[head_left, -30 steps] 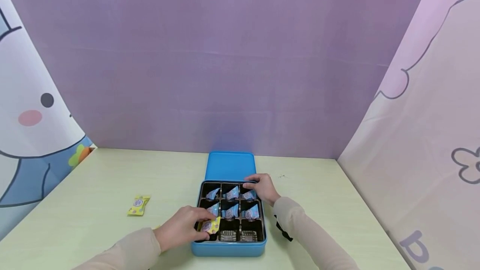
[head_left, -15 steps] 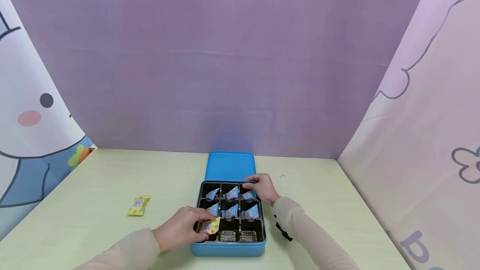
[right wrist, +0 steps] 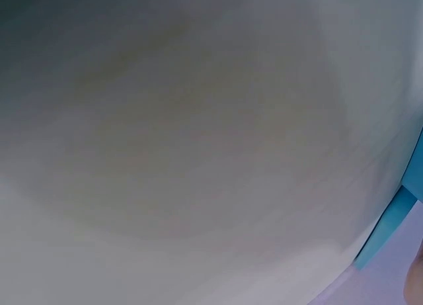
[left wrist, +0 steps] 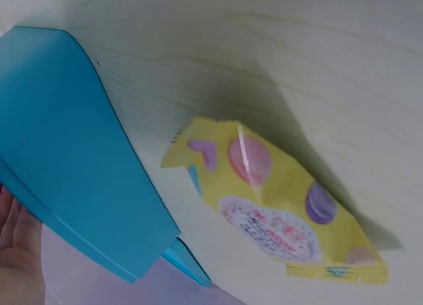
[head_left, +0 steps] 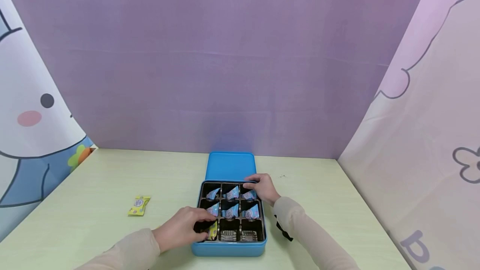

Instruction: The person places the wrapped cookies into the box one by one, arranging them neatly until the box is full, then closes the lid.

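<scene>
A blue box [head_left: 229,250] stands on the table with its lid [head_left: 230,166] folded back. Its black tray [head_left: 230,220] has blue-wrapped candies [head_left: 230,211] in the back and middle rows. A yellow-wrapped candy [head_left: 213,231] sits in the front left compartment, partly hidden by my left hand [head_left: 181,228]. That hand's thumb and fingers stand apart around the compartment, and the candy seems free of them. My right hand [head_left: 265,188] holds the box's far right corner, thumb over the rim. In the left wrist view, another yellow-wrapped candy [left wrist: 264,206] lies beside the box.
One more yellow-wrapped candy [head_left: 139,206] lies on the table [head_left: 93,203] to the left. A purple backdrop [head_left: 232,61] rises behind the table, and printed panels flank both sides. Two front compartments, middle and right, show only the patterned bottom.
The yellow-wrapped candy between my left fingertips has dropped lower and turned inside the front left compartment. Both hands stay nearly in place.
</scene>
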Demonstrator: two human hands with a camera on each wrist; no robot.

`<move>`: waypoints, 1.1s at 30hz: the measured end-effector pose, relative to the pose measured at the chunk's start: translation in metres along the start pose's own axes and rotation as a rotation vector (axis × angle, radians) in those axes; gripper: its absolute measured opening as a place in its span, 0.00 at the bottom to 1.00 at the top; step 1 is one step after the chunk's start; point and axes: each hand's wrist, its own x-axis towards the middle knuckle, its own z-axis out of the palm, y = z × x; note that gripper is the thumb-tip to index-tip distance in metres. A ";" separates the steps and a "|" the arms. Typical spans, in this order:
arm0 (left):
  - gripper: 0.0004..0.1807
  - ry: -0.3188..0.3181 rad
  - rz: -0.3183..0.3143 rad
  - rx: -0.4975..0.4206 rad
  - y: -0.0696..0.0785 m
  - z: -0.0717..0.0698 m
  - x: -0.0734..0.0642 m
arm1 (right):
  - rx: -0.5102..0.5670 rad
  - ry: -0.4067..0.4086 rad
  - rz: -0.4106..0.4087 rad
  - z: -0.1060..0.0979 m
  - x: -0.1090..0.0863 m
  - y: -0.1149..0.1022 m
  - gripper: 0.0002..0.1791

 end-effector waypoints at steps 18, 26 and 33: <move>0.15 0.007 -0.095 -0.261 -0.002 0.001 0.003 | -0.003 0.007 0.013 -0.003 0.000 -0.001 0.11; 0.14 0.040 -0.101 -0.280 -0.004 -0.003 -0.002 | -0.010 0.007 0.011 -0.003 0.001 0.001 0.11; 0.16 0.088 -0.167 -0.269 -0.010 -0.015 -0.010 | -0.004 -0.004 0.006 -0.001 0.000 0.001 0.11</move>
